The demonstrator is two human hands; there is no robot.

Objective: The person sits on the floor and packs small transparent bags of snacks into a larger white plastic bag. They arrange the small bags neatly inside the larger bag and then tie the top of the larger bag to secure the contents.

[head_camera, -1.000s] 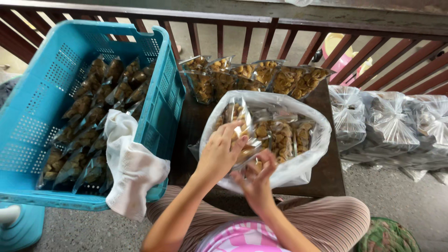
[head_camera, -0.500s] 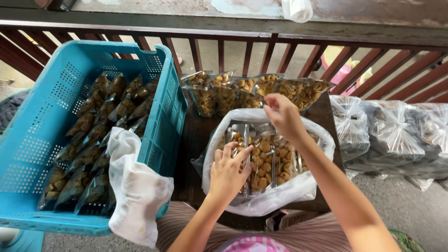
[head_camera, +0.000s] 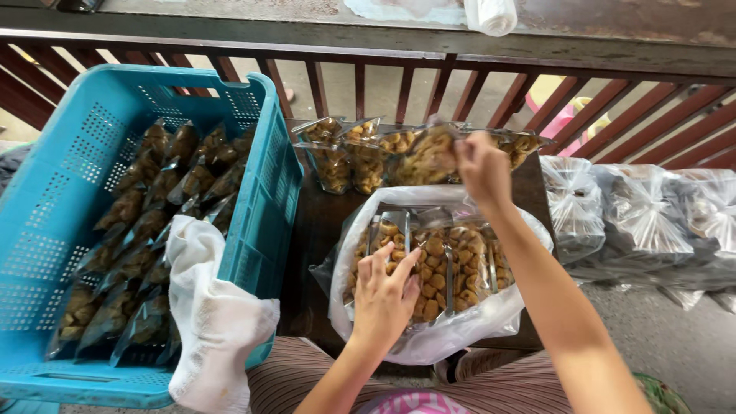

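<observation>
Above, right hand (head_camera: 481, 165) pinches a snack packet (head_camera: 425, 153) over the far row on the table (head_camera: 314, 230); left hand (head_camera: 381, 295), fingers curled on packets in the clear bag (head_camera: 460, 330), lies nearer the body.

Glossy plastic snack packets (head_camera: 429, 264), perforated plastic crate (head_camera: 54, 222)

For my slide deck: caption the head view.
Right hand lifts a clear snack packet; left hand reaches into a white bag of packets.
</observation>
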